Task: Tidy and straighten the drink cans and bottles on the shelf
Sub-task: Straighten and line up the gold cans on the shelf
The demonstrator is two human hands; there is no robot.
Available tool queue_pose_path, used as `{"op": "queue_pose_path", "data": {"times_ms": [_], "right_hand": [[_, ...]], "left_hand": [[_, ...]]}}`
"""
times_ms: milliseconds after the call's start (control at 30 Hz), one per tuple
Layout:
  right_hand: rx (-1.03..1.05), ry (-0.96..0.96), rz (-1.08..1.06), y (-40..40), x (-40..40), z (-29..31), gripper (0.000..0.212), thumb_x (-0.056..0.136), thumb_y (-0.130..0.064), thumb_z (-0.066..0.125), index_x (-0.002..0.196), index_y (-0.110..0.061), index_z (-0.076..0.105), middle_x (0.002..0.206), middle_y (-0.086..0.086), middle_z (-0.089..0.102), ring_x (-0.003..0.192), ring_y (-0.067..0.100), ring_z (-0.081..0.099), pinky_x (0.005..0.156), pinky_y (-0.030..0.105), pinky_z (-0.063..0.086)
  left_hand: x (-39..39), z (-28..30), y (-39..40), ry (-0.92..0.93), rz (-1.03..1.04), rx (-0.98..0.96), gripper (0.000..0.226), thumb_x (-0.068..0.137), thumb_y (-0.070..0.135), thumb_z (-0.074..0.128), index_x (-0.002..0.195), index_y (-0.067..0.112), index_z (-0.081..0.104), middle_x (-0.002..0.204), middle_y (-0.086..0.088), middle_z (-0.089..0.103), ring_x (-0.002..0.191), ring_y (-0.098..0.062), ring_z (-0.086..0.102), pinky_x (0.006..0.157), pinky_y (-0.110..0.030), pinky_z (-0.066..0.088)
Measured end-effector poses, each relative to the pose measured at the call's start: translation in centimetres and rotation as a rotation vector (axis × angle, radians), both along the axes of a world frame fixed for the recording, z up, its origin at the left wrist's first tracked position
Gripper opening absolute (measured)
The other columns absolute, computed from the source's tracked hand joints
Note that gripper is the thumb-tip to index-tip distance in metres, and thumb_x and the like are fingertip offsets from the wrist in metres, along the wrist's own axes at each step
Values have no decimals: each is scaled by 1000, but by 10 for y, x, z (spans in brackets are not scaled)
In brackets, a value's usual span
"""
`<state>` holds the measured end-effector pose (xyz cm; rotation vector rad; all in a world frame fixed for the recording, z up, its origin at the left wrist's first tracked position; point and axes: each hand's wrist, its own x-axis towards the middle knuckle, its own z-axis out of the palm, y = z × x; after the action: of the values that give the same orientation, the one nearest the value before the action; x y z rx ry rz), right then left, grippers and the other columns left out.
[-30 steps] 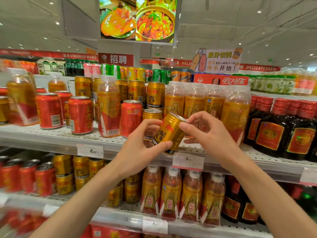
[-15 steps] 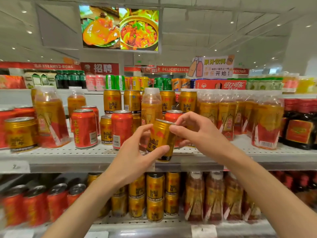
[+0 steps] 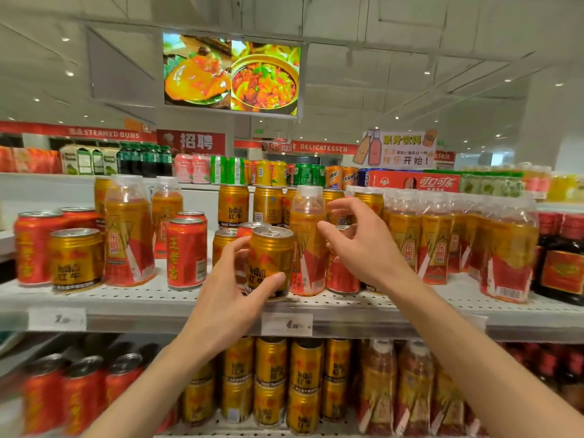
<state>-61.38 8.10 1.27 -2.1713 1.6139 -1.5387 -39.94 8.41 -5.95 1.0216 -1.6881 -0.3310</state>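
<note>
Through the head camera I see a supermarket aisle under a white ceiling, with a hanging screen (image 3: 231, 73) showing food dishes and red store signs running behind it. In front of me is a white perforated shelf (image 3: 158, 300) packed with drinks, a price tag (image 3: 286, 324) clipped on its front edge near the middle.

My left hand (image 3: 232, 290) holds a gold can (image 3: 270, 262) upright at the near edge of that shelf, thumb curled across its front and the fingers wrapped round its left side. I cannot tell whether the base rests fully on the shelf.

My right hand (image 3: 360, 245) hangs just right of the can, apart from it, fingers loosely spread and bent, holding nothing. Behind it, directly right of the can, stands an orange bottle (image 3: 307, 241).

To the left, a red can (image 3: 186, 252) stands upright, and further left a short gold can (image 3: 76, 259). On the right is a tight row of orange bottles (image 3: 442, 241), then dark bottles (image 3: 561, 263) at the far right.

The lower shelf holds stacked gold cans (image 3: 271, 384).
</note>
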Motion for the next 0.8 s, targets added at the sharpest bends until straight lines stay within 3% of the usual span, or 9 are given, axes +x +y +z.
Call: {"op": "queue_pose_path", "data": {"times_ms": [133,233,300,433,600,733,800], "right_hand": [[84,93,-119,-21,16,3,78,91,-52,66,155,-25,29,151,0,49,124,25,61,103,50,52],[123,136,-143,-30,27,-1,96,84,-62,68,158,-25,19,150,1,52,120,26,65,95,51,58],[111,175,-188,-35,30,-6,104,81,-64,70,159,-23,15,152,2,50,128,25,59,99,50,55],[87,120,-115,-31,27,-8,94,86,-50,74,157,-25,18,152,2,49,130,23,57,101,41,51],[22,98,-11,-23,20,-12,87,86,-50,74,152,-33,20,140,0,60,95,17,68,85,34,57],[19,23,61,-13,6,-11,86,82,-55,75,151,-39,26,131,-12,55,105,20,67,93,45,58],[21,20,78,-10,-6,-9,84,80,-57,76,149,-40,31,121,-21,55,107,13,63,93,46,58]], "left_hand": [[6,0,-3,49,34,-9,76,80,52,74,143,37,34,128,19,51,115,0,51,89,-13,36],[11,-3,-5,53,37,-5,76,79,54,74,142,38,35,130,17,54,118,-2,53,99,-25,40],[14,-5,-6,52,33,3,73,78,56,74,138,42,35,125,23,52,114,6,52,95,-22,40],[16,-9,-6,42,27,7,70,78,56,73,136,45,35,117,32,48,108,17,46,84,-10,33],[16,-11,-4,35,32,-6,71,79,54,74,139,42,36,120,28,50,110,17,45,81,-6,33],[12,-12,-3,40,57,-31,73,78,57,73,140,40,36,123,24,53,113,4,52,91,-17,39],[6,-12,-2,24,74,-53,74,79,57,73,140,38,37,122,22,54,113,0,54,91,-18,39]]}}
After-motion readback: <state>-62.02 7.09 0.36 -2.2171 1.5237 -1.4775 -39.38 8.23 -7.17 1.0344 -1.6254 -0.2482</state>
